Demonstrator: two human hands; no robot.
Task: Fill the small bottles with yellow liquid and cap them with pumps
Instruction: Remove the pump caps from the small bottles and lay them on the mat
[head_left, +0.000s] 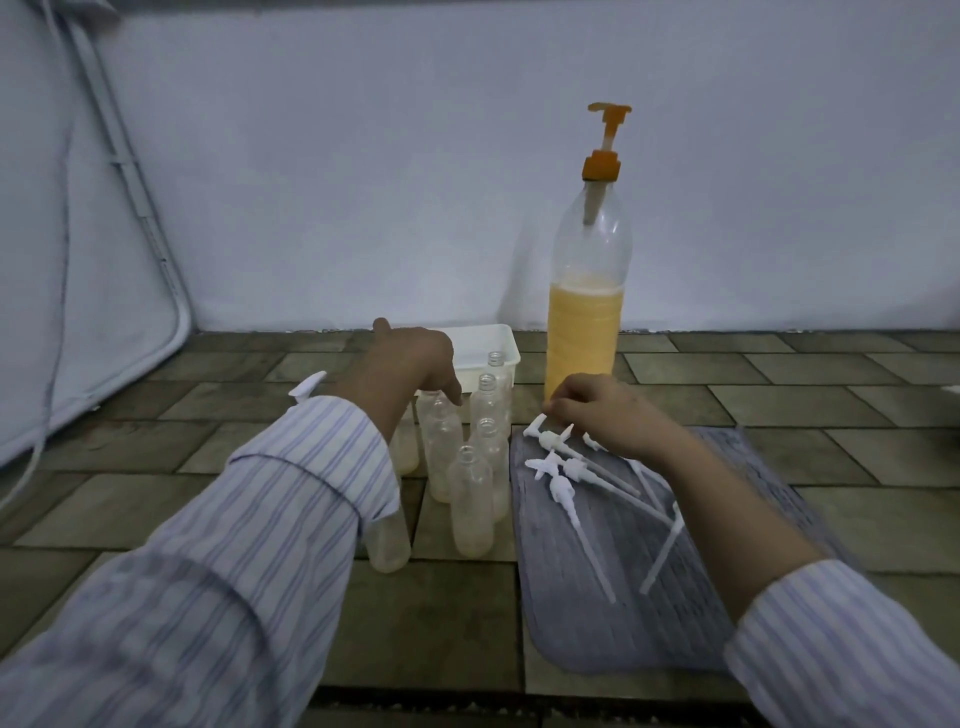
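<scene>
1. We see our left hand (415, 364) lowered over the cluster of small bottles (470, 506) on the tiled worktop (156, 499); fingers point down onto one bottle top, grip unclear.
2. Our right hand (605, 410) rests on the grey mat (613, 613), fingers curled, pinching a white pump (540, 428); more pumps lie beside it.
3. Big bottle (584, 322) of yellow liquid, orange pump on top, stands behind, near the white tray (501, 345).
</scene>
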